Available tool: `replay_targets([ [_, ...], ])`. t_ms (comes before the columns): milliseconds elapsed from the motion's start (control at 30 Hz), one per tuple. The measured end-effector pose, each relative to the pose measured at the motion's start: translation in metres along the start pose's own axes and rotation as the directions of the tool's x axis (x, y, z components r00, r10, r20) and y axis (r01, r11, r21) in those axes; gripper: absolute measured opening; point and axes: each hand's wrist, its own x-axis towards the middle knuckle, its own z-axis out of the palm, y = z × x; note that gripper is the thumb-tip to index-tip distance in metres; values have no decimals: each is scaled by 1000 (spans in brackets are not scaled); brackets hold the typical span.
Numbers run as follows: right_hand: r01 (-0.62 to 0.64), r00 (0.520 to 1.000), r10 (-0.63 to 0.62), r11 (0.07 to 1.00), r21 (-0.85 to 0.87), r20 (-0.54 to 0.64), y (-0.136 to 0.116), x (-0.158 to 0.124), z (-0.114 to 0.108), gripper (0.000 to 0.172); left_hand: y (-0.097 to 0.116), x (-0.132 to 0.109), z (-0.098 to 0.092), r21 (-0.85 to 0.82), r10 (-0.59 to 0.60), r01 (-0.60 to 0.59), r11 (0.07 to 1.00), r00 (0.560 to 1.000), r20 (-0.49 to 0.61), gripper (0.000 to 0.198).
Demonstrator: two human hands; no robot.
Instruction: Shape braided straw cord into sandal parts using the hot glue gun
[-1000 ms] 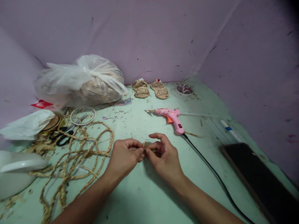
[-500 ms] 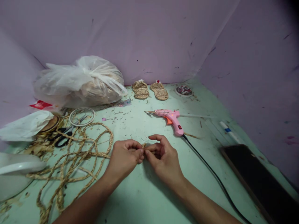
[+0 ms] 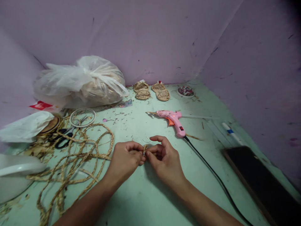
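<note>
Between my fingertips, just above the table, is a small piece of tan braided fibre cord (image 3: 145, 147), mostly covered by the fingers. My left hand (image 3: 127, 157) pinches its left side with thumb and forefinger. From the right, my right hand (image 3: 164, 158) closes its thumb and fingers on the same piece, its forefinger raised and bent. A loose tangle of braided cord (image 3: 88, 153) lies beside my left forearm. Beyond my right hand a pink hot glue gun (image 3: 172, 119) rests on its side, nozzle pointing left, with a glue stick in its back.
Two small woven slippers (image 3: 142, 91) stand at the back wall, near a round dish of beads (image 3: 185, 91). At left are a stuffed plastic bag (image 3: 82, 83), black-handled scissors (image 3: 64, 139) and a white ring (image 3: 82, 118). A phone (image 3: 258, 182) and the gun's black cable (image 3: 211, 171) lie right.
The thumb of my left hand has shifted slightly, so a little more of the cord piece shows. Both hands otherwise keep their place.
</note>
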Motion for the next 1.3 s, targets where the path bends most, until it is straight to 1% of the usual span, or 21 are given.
replay_targets([
  [100, 3, 1000, -3, 1000, -11, 2, 0, 0, 0, 29, 1, 0, 1, 6, 14, -14, 1000, 1000, 4, 6],
  [367, 2, 1000, -3, 1000, -30, -9, 1, 0, 0, 29, 1, 0, 1, 4, -16, 16, 1000, 1000, -9, 4],
  [700, 1, 1000, -1, 1000, -5, -2, -1, 0, 0, 30, 0, 0, 1, 2, -28, 28, 1000, 1000, -14, 6],
  [900, -14, 1000, 16, 999, 52, -27, 1, 0, 1, 28, -2, 0, 2, -14, -19, 19, 1000, 999, -40, 6],
  [1100, -46, 999, 47, 998, 43, -28, 2, 1, 1, 27, -5, 2, 3, -19, -24, 24, 1000, 999, -38, 6],
  [1300, -59, 998, 60, 997, 45, -25, 1, 2, 0, 28, -4, 1, 3, -7, -34, 34, 999, 998, -54, 7],
])
